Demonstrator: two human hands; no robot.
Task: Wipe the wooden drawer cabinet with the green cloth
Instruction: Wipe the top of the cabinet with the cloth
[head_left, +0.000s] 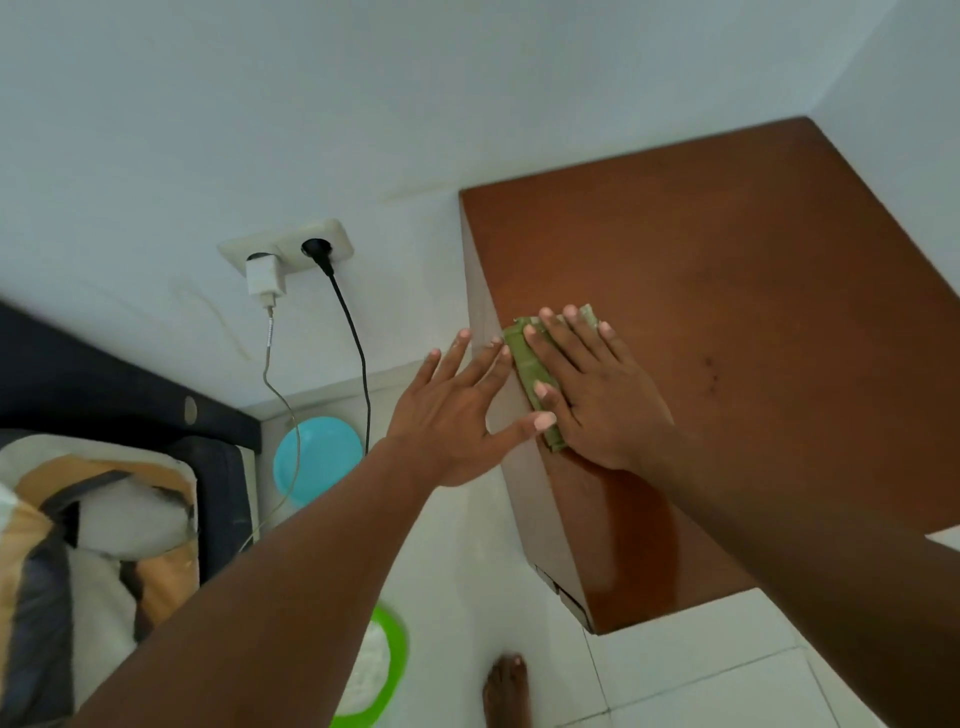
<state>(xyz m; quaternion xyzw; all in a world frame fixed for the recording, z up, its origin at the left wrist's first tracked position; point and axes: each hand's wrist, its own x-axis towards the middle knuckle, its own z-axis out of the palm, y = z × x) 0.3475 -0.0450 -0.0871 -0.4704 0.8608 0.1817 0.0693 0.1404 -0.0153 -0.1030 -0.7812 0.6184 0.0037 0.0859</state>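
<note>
Cloth (530, 371), folded, pinned flat under right hand (592, 395) at left edge of cabinet (727, 312) top; fingers spread, pressing, not gripping. Left hand (457, 415) open, fingers apart, thumb tip touching cloth beside right thumb. Best continued with even palm pressure, long overlapping strokes away from fingertips toward unwiped far wood.

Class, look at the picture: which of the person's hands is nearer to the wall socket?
Left. The left hand hangs open off the cabinet's left edge, on the socket's side; the right hand lies farther away, flat on the cloth.
</note>
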